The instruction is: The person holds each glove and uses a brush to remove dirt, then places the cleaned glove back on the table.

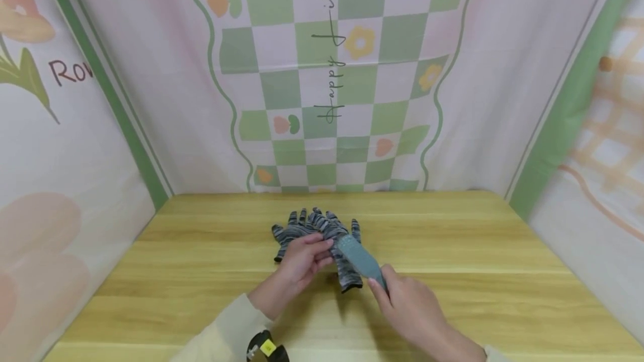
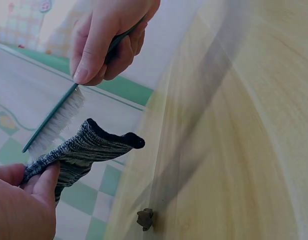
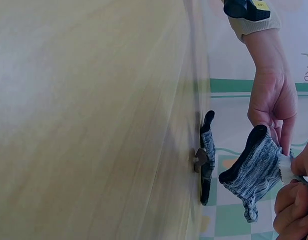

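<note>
A grey-and-black knit glove [image 1: 346, 267] is held up off the table by my left hand [image 1: 304, 261], which pinches its edge between thumb and fingers. My right hand [image 1: 410, 300] grips the handle of a blue-green brush [image 1: 359, 256]. In the left wrist view the brush's white bristles [image 2: 63, 115] face down onto the glove's knit [image 2: 88, 152], near my left fingertips. A second matching glove [image 1: 292, 232] lies on the table to the left, its fingers pointing away from me.
A small dark brown lump [image 2: 145, 219] sits on the wood-grain table [image 1: 453, 250] beneath the raised glove. Printed cloth [image 1: 322, 88] hangs behind the table, with more cloth at both sides.
</note>
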Demonstrator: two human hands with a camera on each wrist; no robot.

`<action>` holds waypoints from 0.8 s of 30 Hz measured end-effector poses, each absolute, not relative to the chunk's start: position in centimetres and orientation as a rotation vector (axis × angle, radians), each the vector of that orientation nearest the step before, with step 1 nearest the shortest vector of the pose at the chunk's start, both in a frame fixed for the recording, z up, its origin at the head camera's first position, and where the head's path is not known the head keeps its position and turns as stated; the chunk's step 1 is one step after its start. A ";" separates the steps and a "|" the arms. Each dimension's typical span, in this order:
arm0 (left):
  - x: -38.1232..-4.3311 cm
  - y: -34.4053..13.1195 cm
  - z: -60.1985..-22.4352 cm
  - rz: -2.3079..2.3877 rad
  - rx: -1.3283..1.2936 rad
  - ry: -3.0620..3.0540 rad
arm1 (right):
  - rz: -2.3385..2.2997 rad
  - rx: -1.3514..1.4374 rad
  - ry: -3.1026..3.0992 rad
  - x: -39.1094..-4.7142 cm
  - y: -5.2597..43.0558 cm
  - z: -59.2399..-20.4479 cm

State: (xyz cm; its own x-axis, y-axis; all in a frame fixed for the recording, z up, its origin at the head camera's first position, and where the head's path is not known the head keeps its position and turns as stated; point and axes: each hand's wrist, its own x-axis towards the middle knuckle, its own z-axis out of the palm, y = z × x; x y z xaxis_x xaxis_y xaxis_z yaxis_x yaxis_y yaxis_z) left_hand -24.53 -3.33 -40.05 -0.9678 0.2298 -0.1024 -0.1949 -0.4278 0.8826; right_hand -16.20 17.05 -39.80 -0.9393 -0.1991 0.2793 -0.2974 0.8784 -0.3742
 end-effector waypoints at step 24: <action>-25.0 -3.8 -40.4 2.502 0.010 1.492 | 0.527 0.429 -2.865 -16.5 17.7 -40.0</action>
